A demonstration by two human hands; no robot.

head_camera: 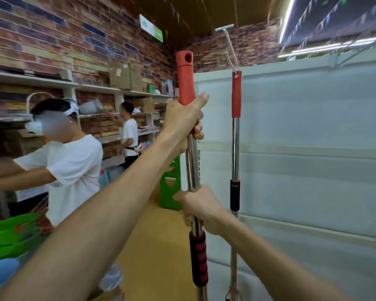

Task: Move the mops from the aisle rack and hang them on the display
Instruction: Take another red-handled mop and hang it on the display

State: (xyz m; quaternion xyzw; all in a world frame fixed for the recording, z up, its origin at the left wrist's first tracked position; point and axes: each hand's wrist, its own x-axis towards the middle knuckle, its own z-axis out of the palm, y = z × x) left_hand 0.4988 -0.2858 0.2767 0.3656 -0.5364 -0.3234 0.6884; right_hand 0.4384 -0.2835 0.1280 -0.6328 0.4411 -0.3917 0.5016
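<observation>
Held mop (193, 166) stood near-vertical, dead centre of view, long axis running floor to ceiling. Its head was out of frame below. The red top grip (185, 83) pointed up, with the hang hole (188, 58) at the very tip.

Left hand (186, 118) was clenched round the shaft where red grip meets steel, thumb up along the red. Right hand (199, 206) was wrapped round bare steel lower down, just above the black-and-red foam sleeve (198, 259). Both hands were grasping the same mop, left high and right low. The left was the nearer to the hole end, so I'd expect it to steer the tip while the right carries the lift.

A second mop (236, 96) hung just beside it to the right, parallel and not touching. A white cord (230, 48) ran from its cap up to a white T-shaped hanger (224, 28) above the white display panel (313, 127). That puts the target up and to the right of the held mop's tip, well above the left hand.

The top of the panel was blurred. I couldn't tell whether a free hook sat there, or whether the held mop had a cord of its own.

On the left were two other people in white shirts (74, 166) (129, 131) at the wall shelves (96, 88), green tubs (13, 233) low in the corner and a green stool (170, 187) down the aisle.
</observation>
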